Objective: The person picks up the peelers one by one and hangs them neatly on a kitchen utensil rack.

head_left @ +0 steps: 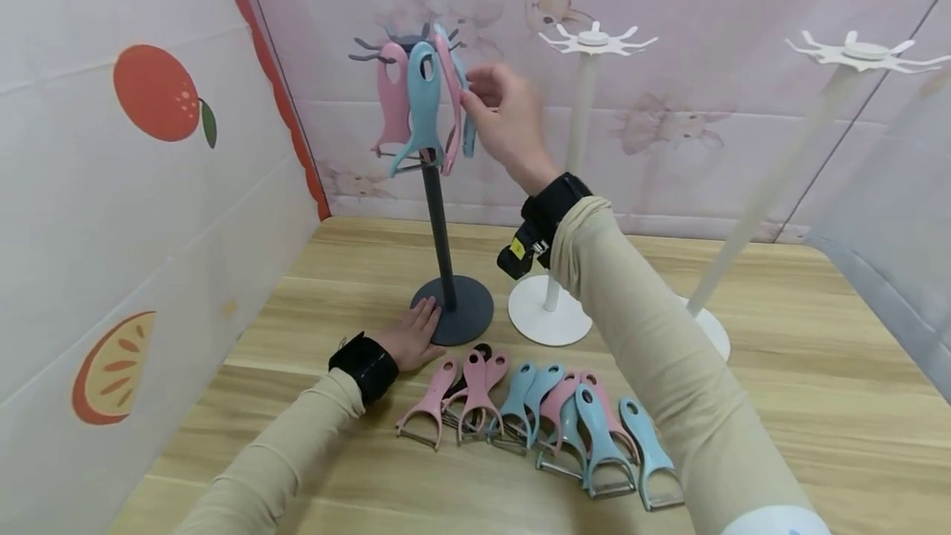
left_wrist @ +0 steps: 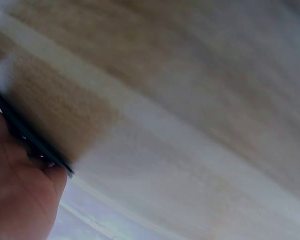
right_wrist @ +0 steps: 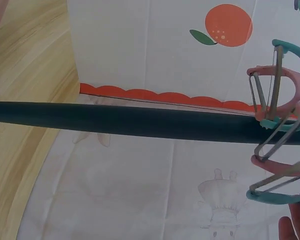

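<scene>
My right hand [head_left: 513,118] is raised beside the top of a dark grey hook stand [head_left: 438,221], its thumb and curled fingers pinching a blue peeler [head_left: 469,139] at the rack's right side. Pink and blue peelers hang from neighbouring hooks, among them a front blue peeler [head_left: 424,101] and a left pink peeler [head_left: 392,97]. In the right wrist view, fingertips [right_wrist: 287,229] show beside the lowest blue peeler [right_wrist: 272,197]. Down on the table, my left hand [head_left: 409,338] rests flat with straight fingers on the edge of the stand's round base [head_left: 471,316].
Several pink and blue peelers lie in a row on the wooden table [head_left: 342,469], including a blue peeler [head_left: 646,440] at the right end. Two white hook stands rise to the right, a nearer one [head_left: 550,316] and a farther one [head_left: 780,147]. Printed cloth walls enclose the table.
</scene>
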The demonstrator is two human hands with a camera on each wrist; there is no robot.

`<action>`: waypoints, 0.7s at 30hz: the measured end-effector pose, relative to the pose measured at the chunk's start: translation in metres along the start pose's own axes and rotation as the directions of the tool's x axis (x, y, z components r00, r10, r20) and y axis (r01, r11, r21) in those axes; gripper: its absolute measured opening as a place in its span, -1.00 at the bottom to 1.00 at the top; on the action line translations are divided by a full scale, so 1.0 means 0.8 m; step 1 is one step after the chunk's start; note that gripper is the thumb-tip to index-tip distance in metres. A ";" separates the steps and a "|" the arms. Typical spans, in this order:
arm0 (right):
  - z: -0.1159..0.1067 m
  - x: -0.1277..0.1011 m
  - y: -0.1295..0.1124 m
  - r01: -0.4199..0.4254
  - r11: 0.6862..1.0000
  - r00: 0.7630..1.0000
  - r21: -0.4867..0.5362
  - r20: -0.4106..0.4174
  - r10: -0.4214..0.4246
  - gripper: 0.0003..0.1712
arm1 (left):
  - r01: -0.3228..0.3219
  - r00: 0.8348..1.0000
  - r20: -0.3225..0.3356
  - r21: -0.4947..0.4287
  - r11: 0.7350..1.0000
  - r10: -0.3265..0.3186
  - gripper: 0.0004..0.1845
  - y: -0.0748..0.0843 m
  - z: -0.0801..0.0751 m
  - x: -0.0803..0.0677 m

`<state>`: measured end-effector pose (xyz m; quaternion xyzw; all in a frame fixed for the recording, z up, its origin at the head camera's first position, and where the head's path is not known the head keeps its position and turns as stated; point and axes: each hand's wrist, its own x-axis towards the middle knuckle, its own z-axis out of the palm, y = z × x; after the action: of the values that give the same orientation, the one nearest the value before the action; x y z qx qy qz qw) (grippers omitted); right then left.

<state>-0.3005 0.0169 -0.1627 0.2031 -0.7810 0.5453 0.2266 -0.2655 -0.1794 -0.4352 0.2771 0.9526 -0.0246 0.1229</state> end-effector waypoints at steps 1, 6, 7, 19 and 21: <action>0.001 0.000 0.001 -0.003 1.000 1.000 0.005 0.009 0.003 -0.70 | -0.001 1.000 -0.004 -0.004 1.000 0.001 -0.25 0.000 0.002 0.001; 0.005 -0.006 0.008 -0.011 0.998 0.999 0.054 0.040 0.009 -0.70 | -0.002 1.000 -0.011 -0.001 1.000 0.002 -0.25 -0.003 0.005 0.004; 0.005 -0.008 0.010 -0.012 0.998 0.999 0.058 0.043 0.010 -0.70 | -0.006 1.000 -0.016 -0.006 1.000 0.006 -0.25 -0.003 0.006 0.004; -0.006 -0.062 0.057 0.000 0.997 0.991 0.075 0.133 -0.010 -0.72 | -0.037 0.999 -0.022 -0.014 0.999 0.037 -0.26 0.003 -0.004 -0.002; -0.009 -0.073 0.065 -0.010 0.998 0.988 0.065 0.152 0.000 -0.72 | -0.040 0.999 -0.029 -0.020 0.999 0.040 -0.26 0.002 -0.003 -0.001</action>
<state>-0.2814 0.0447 -0.2339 0.2493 -0.7783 0.5540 0.1586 -0.2645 -0.1785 -0.4323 0.2952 0.9487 -0.0087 0.1127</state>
